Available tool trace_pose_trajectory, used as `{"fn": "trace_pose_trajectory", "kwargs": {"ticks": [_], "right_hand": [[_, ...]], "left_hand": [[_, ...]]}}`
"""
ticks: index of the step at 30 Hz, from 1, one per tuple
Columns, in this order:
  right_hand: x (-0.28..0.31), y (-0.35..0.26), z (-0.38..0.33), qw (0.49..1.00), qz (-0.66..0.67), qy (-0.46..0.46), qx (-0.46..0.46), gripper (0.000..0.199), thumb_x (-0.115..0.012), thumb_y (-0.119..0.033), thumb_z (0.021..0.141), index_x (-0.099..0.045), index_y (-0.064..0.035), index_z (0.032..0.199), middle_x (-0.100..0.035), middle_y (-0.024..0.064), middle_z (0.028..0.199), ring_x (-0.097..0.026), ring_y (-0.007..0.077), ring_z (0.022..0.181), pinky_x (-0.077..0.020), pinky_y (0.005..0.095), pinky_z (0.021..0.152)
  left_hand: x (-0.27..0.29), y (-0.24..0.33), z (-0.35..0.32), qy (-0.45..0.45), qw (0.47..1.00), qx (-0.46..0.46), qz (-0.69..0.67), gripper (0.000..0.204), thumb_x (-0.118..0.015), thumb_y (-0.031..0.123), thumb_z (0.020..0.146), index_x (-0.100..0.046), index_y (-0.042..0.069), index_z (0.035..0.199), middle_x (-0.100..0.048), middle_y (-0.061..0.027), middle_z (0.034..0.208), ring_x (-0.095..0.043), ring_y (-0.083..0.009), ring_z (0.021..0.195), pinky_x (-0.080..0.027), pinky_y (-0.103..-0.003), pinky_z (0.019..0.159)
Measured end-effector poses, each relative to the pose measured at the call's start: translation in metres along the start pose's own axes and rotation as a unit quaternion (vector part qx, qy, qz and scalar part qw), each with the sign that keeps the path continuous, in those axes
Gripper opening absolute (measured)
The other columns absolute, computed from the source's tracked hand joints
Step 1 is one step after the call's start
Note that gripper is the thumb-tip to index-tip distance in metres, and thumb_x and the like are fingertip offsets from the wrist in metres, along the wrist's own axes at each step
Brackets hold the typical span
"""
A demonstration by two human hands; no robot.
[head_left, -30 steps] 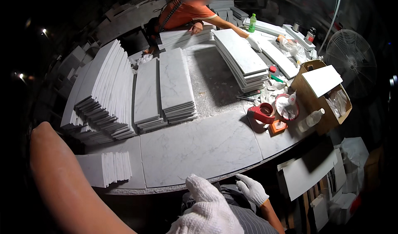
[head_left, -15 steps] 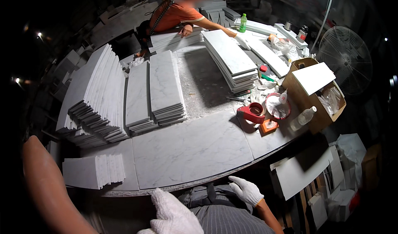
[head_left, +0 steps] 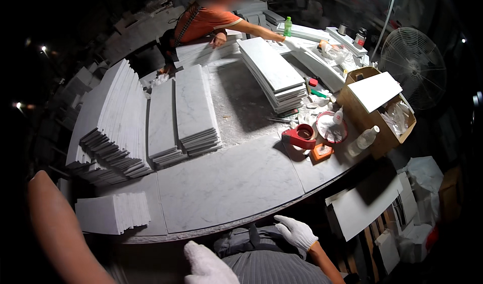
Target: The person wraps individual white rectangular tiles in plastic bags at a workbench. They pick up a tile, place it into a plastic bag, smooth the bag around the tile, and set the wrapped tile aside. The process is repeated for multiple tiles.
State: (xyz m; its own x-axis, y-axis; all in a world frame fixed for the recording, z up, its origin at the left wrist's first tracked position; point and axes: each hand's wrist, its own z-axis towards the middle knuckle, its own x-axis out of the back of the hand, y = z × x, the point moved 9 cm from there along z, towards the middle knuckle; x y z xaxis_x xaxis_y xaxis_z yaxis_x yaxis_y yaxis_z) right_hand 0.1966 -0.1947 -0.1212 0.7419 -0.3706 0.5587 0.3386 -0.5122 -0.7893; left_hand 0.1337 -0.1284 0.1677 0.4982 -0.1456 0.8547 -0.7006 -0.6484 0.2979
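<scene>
Slab (head_left: 229, 191), white with grey veins, is lying along the near edge of the worktop (head_left: 236, 118), just beyond the gloved right hand (head_left: 298, 234), whose grip is hanging loosely open before the striped clothing (head_left: 274, 270). The gloved left hand (head_left: 210, 268) is running past the lower border, leaving its grip impossible to tell. A red tape dispenser (head_left: 297, 141) is sitting near the slab's far right corner

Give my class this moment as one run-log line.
left hand: gloved, nothing seen held | right hand: gloved, fingers extended, near striped clothing | front: flat white slab | beyond: stacked slabs, red tape dispenser
</scene>
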Motion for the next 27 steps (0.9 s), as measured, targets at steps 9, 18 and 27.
{"fn": "trace_pose_trajectory", "kwargs": {"ticks": [9, 18, 27], "right_hand": [[-0.002, 0.002, 0.002, 1.000, 0.006, 0.012, -0.005, 0.042, -0.053, -0.037, 0.097, -0.060, -0.0096, 0.128, -0.066, 0.0130, 0.121, -0.063, 0.0319, 0.110, -0.0520, 0.0385, 0.090], [0.013, -0.007, -0.012, 0.997, 0.031, 0.017, -0.071, 0.043, -0.059, -0.034, 0.095, -0.061, -0.0065, 0.127, -0.068, 0.0156, 0.118, -0.066, 0.0313, 0.107, -0.0522, 0.0369, 0.091], [0.018, 0.002, 0.003, 0.999, -0.012, 0.034, -0.026, 0.044, -0.055, -0.035, 0.096, -0.060, -0.0063, 0.129, -0.066, 0.0163, 0.122, -0.064, 0.0321, 0.110, -0.0517, 0.0383, 0.091]], "left_hand": [[-0.008, 0.002, -0.013, 0.014, 0.999, 0.033, -0.016, 0.039, -0.052, 0.037, 0.094, -0.059, 0.007, 0.118, -0.068, -0.0153, 0.094, -0.067, -0.0331, 0.085, -0.053, -0.046, 0.077], [-0.049, -0.021, -0.009, 0.072, 0.992, 0.061, -0.088, 0.043, -0.050, 0.040, 0.097, -0.057, 0.007, 0.123, -0.067, -0.0160, 0.097, -0.066, -0.0337, 0.088, -0.053, -0.046, 0.079], [-0.071, -0.058, 0.024, 0.159, 0.946, -0.017, -0.280, 0.052, -0.042, 0.050, 0.100, -0.057, 0.007, 0.125, -0.065, -0.0187, 0.105, -0.062, -0.0368, 0.099, -0.051, -0.046, 0.083]]}}
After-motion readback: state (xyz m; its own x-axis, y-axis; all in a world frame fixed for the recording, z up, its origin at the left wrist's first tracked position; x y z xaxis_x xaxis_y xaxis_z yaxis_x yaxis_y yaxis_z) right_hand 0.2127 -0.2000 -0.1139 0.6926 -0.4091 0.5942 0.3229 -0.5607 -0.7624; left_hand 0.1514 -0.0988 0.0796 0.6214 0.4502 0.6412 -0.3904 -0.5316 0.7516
